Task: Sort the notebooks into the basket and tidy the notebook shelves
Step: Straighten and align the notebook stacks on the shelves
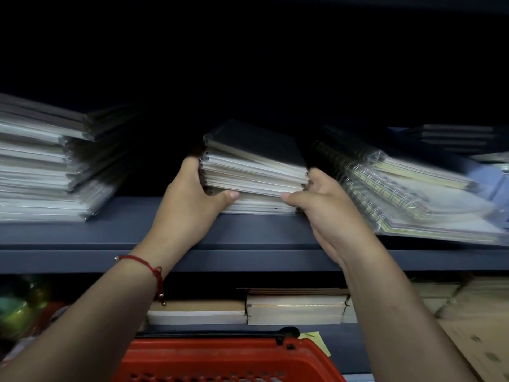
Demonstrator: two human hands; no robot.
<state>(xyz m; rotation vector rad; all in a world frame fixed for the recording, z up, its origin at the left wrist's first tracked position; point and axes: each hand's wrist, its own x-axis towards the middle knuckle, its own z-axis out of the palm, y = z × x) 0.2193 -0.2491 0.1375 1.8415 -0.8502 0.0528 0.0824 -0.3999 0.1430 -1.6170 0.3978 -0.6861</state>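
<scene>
Both hands are clamping the middle stack of small notebooks [254, 172] on the blue shelf board [124, 232]: the left hand [190, 199] is gripping the stack's left end, fingers curled round the back corner and thumb pressing the front edge low down, while the right hand [316, 199] is gripping the right end in the same way, thumb against the front edge. The stack is leaning, its dark-covered top books sitting back and tilted relative to the lower ones, so the pile is not squared. To the left of this stack, well apart, a taller pile of notebooks [41, 166] is resting on the same board; just to the right of it, spiral-bound notebooks [399, 188] are lying fanned and sliding off one another. Below the stack, beneath the shelf board, the red basket [220, 359] is waiting, with more flat pads [294, 307] on the lower shelf behind it. In my judgement the step in hand is taking hold of the stack, whether to lift it or square it. To do it well, both hands should be pressing inward evenly and supporting from underneath, since the loose upper books are likely to slip backward; the stack should be drawn straight forward, clearing the spiral bindings at the right, which could snag.
</scene>
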